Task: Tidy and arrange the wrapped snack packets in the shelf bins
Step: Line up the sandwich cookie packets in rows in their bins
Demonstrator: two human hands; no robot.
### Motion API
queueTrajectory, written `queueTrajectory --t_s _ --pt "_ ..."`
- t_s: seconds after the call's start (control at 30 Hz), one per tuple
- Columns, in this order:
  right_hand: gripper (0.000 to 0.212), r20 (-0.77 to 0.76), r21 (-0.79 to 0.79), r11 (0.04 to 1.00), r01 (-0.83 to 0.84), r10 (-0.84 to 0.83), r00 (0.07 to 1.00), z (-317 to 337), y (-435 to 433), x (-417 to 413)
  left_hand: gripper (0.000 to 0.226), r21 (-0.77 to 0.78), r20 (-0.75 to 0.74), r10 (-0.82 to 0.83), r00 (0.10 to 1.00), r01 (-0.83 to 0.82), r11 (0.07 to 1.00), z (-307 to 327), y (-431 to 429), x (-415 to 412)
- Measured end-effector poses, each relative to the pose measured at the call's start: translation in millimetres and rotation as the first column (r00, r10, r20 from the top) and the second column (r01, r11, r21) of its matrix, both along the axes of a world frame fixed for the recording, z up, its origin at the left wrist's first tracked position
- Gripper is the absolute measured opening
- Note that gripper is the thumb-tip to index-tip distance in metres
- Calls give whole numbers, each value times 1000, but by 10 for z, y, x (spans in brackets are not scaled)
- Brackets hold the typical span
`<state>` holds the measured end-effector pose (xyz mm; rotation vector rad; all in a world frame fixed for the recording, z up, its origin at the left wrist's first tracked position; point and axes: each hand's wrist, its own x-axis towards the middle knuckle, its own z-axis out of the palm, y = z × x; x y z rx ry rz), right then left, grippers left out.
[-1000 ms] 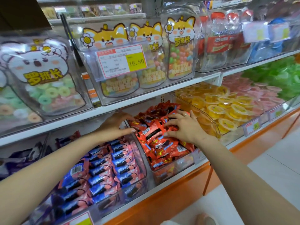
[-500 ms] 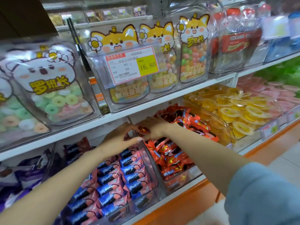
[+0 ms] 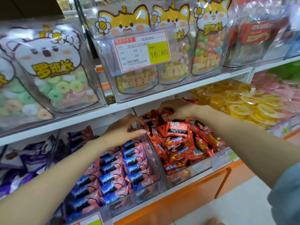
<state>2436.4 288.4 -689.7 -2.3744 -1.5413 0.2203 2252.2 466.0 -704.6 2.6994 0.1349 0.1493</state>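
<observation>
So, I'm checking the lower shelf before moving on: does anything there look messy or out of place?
The red packets are heaped loosely at all angles, while the blue-and-pink packets beside them lie in neat rows. The right hand grips one red packet at the heap's back.

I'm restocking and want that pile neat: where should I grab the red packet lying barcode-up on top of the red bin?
Probably pinch the barcode-up packet by its near edge, coming from the front and above: it lies flat atop the pile, and the upper shelf crowds the back.

Price tag up top; jelly cups rt.
</observation>
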Motion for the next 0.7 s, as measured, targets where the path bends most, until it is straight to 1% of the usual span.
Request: queueTrajectory --t_s 0.1,0.17,0.27,0.33,0.4,0.47,0.57,0.63,0.67,0.7 --pt "29 -126 126 991 49 -33 991 9 -120 44 56 -10 -4 20 1000 -20 1000 -5 -32 -12" --pt "34 -251 252 958 136 -71 965 7 -182 35 58 -14 8 33 999 -33 999 -4 -47 -22" --pt "36 -403 390 865 315 -147 903 19 -247 18 62 -26 5 42 999 -42 999 19 -57 -12" --pt "29 -504 473 776 418 -151 850 12 -284 18 63 -47 -6 49 999 -50 998 46 -72 -10" --pt "24 -568 539 675 504 -150 809 22 -345 38 62 -68 -19 51 999 -52 996 60 -81 -14" --pt "24 -622 569 605 556 -125 773 74 -452 17 58 -72 -35 68 997 -70 995 71 -99 -9" --pt "28 -707 591 520 616 -33 706 165 -665 -28 47 -14 -43 103 994 -103 995 76 -164 10" --pt "27 -744 575 505 644 -4 668 178 -838 -44 43 24 -46 99 994 -98 995 60 -254 2" --pt "28 -740 568 515 642 -21 672 159 -920 -37 48 26 -52 91 995 -89 996 51 -312 -18" --pt "30 -711 559 549 621 -67 700 142 -999 -43 58 18 -52 87 995 -86 996 38 -370 -46"
